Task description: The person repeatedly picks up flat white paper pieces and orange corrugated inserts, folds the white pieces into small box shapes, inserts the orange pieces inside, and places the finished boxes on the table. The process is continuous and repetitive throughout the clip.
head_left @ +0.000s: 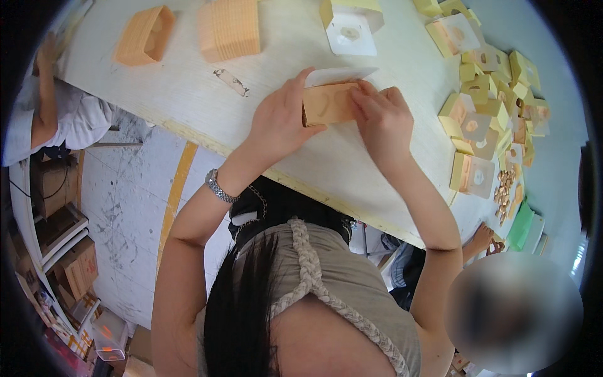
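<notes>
Over the table, my left hand (pixel 279 116) grips a small open box by its left side, thumb below and fingers behind. A peach molded insert (pixel 323 105) with curved hollows fills the box. The raised white lid flap (pixel 336 75) stands along its far side. My right hand (pixel 386 122) pinches the insert's right end, its fingertips bent over the edge; the fingers partly hide that end. Beyond my hands is another open yellow box (pixel 353 28) with a white inner flap. Two stacks of peach inserts, a left stack (pixel 143 34) and a larger stack (pixel 229 28), stand at the far left.
Many yellow boxes (pixel 480 113) with cut-out lids crowd the table's right side. Beside them lie a pile of small gold-coloured pieces (pixel 502 191) and a green sheet (pixel 520 227). Another person's hand (pixel 482 239) rests at the right edge; a second person's arm (pixel 47 94) is far left.
</notes>
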`<state>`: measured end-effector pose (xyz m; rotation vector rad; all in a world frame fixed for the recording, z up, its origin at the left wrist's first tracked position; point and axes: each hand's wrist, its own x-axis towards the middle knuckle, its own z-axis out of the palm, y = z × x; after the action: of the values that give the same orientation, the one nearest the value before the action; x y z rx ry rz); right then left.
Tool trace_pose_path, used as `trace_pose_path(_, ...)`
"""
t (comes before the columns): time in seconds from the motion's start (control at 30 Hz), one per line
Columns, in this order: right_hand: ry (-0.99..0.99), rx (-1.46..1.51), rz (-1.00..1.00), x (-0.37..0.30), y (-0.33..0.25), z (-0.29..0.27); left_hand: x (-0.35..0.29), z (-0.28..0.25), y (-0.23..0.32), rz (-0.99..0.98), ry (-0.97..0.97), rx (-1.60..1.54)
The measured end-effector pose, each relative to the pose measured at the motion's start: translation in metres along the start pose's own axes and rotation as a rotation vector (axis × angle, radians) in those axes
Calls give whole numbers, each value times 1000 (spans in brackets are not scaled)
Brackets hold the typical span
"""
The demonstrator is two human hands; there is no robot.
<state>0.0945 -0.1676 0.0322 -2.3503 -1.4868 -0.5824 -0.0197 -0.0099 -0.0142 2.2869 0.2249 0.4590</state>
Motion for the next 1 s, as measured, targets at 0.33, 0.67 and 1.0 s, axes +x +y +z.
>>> trace_pose_path(0.33,-132,13,-85,-18,-17,-5,3,0,3,-136,-28,-7)
trace_pose_path(0.67,-259,126,48,-22,1,-19,2,-1,3,-47,-13,33)
trace_pose_path(1.0,-125,306,-248,-4,-20,9,10,-2,-1,-20,-75,-36)
